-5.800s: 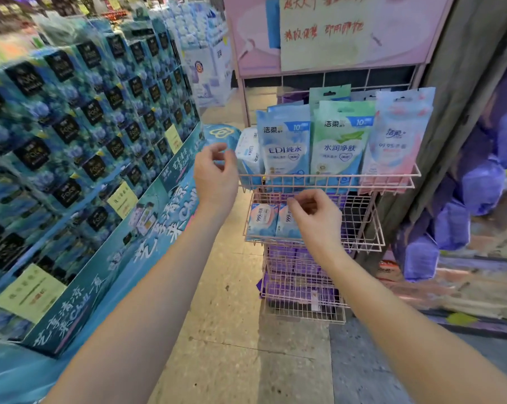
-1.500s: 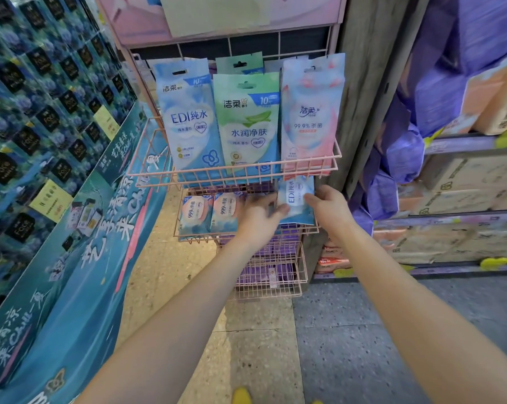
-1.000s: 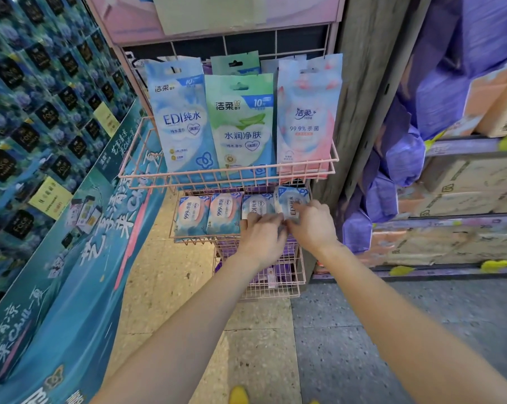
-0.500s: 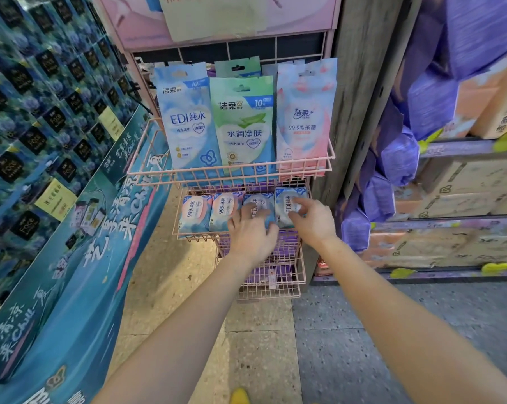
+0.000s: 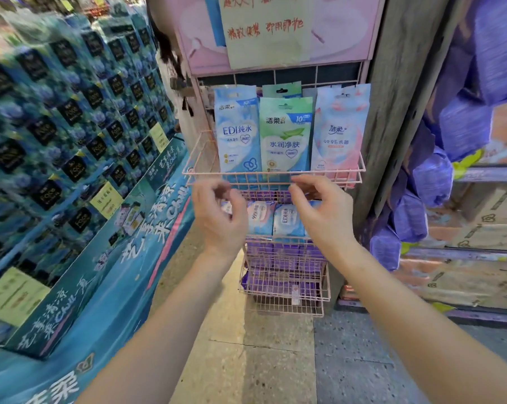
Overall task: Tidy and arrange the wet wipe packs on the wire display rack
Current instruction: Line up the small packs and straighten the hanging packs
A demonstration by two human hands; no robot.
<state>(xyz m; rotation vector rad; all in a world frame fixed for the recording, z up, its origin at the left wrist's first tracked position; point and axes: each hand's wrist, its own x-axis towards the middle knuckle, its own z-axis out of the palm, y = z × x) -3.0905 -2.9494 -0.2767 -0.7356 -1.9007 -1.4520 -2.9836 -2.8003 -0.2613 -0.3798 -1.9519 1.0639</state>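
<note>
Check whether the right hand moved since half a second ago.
Yes. The right hand rose from the small packs toward the top basket's front rim.

Single view only: head-worn wide-angle cam, looking forward and down, pretty close to pink wire display rack; speckled stone floor fills bottom, edges kinda warped.

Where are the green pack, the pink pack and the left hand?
green pack [image 5: 285, 138]: head view, middle of front
pink pack [image 5: 338, 135]: head view, middle of front
left hand [image 5: 220, 220]: head view, back of hand

Access narrow: top basket rim overhangs small packs.
</note>
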